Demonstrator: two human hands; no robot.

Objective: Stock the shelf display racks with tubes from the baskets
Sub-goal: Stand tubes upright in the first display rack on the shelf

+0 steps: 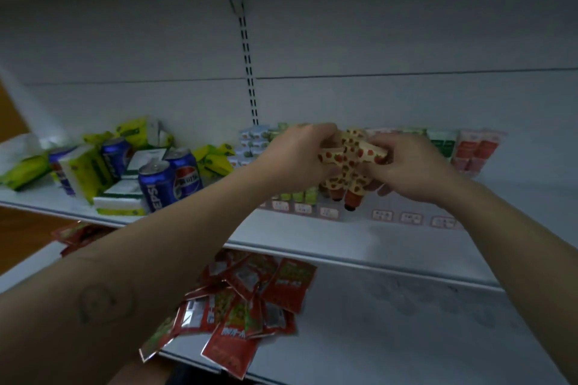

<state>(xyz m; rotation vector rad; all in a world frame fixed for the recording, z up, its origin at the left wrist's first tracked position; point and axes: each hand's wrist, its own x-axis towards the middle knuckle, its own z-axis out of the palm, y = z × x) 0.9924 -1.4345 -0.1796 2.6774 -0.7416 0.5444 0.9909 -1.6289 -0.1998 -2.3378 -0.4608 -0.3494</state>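
Fingers (323,131) of left hand (297,156) curl over the top of a bunch of cream plastic tubes with red strawberry print and dark red caps (350,162). Right hand (413,166) pinches the same bunch from the other side, fingertips clamped on the flat crimped ends. Bunch is held in the air, caps down, just in front of the clear plastic display rack (403,206) on the white metal shelf (312,237), not yet in any lane. Step, as I read it: split one tube off and seat it in the rack. To do it well: left hand grips the rest firmly so none drop, right hand peels a single tube. Match the way racked tubes face (too blurred to tell which way) and pick a matching or empty lane. Slide it in behind the small pink paper price labels (383,215) without knocking neighbours. Risk: bunch is splayed, so loose tubes could slip. Blue Pepsi drink cans (158,186) and yellow-green tissue packs (84,170) sit well to the left, and red foil sachets (250,300) lie on the shelf below, none in the way. No basket in view.
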